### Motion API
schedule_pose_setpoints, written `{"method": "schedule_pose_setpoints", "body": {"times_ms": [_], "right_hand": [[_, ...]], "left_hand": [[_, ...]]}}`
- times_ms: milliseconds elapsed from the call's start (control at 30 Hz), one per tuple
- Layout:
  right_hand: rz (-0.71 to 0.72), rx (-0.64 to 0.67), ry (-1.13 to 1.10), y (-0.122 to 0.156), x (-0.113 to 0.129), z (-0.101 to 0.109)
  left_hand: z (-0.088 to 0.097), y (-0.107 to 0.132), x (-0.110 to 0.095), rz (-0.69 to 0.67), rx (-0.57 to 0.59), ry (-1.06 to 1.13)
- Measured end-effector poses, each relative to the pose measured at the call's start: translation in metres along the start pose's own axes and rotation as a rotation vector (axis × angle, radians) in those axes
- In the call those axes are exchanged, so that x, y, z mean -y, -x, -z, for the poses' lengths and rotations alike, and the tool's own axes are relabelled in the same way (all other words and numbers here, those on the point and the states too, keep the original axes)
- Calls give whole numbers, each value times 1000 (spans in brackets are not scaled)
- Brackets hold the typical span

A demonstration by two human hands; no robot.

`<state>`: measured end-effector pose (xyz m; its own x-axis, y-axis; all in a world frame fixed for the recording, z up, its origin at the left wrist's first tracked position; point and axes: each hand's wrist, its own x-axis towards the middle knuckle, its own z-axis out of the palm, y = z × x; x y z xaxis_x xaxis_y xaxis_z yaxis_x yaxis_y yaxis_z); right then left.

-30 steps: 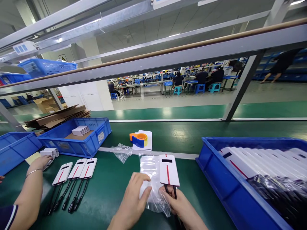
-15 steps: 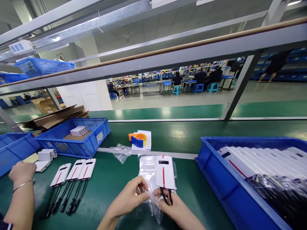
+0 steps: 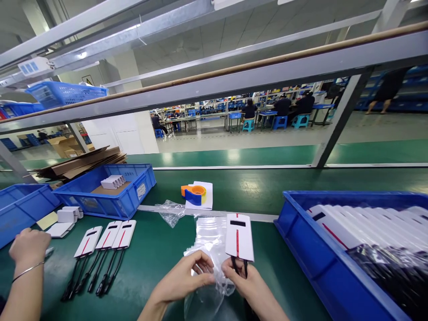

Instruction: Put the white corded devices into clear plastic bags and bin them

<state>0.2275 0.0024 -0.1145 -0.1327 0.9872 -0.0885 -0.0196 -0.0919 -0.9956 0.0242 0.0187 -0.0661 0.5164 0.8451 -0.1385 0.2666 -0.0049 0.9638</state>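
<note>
My right hand (image 3: 241,277) pinches the black cord end of a white card (image 3: 238,236) with a red stripe, holding the card tilted up above a stack of clear plastic bags (image 3: 209,232). My left hand (image 3: 192,275) grips one clear plastic bag (image 3: 204,298) that hangs crumpled below both hands, its mouth close to the card's cord. Three more white striped cards (image 3: 107,235) with black cords lie in a row on the green table to the left.
A big blue bin (image 3: 321,267) of white cards stands at right. Another blue bin (image 3: 110,196) holds small white boxes at left, beside a second bin (image 3: 20,209). An orange-blue tape dispenser (image 3: 194,194) sits behind. A co-worker's hand (image 3: 29,247) rests at far left.
My hands lifted the card and one bag slightly off the stack; the bag now hangs lower and more open. The co-worker's hand drew back from the small white boxes toward the near edge.
</note>
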Motion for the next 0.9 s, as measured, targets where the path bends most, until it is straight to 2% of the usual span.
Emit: {"method": "schedule_pose_setpoints", "body": {"times_ms": [100, 233, 400, 467, 567, 700, 800, 900], "right_hand": [[9, 31, -16, 1, -1, -3], [-30, 68, -48, 1, -5, -7], [-54, 210, -50, 5, -3, -9], [-90, 260, -20, 8, 0, -6], [-124, 304, -2, 11, 5, -1], [-103, 358, -19, 10, 6, -3], [-64, 390, -5, 9, 5, -7], [-37, 371, 79, 9, 3, -8]], "left_hand": [[-5, -7, -1, -10, -25, -37], [-15, -12, 0, -54, -133, -117], [-23, -5, -2, -194, -166, -364], [-22, -3, -2, -216, -175, -395], [-14, -1, 0, -175, -185, -347], [-6, 0, 0, -88, -138, -314], [-9, 3, 0, -75, -176, -386], [-16, 5, 2, -53, -241, -345]]}}
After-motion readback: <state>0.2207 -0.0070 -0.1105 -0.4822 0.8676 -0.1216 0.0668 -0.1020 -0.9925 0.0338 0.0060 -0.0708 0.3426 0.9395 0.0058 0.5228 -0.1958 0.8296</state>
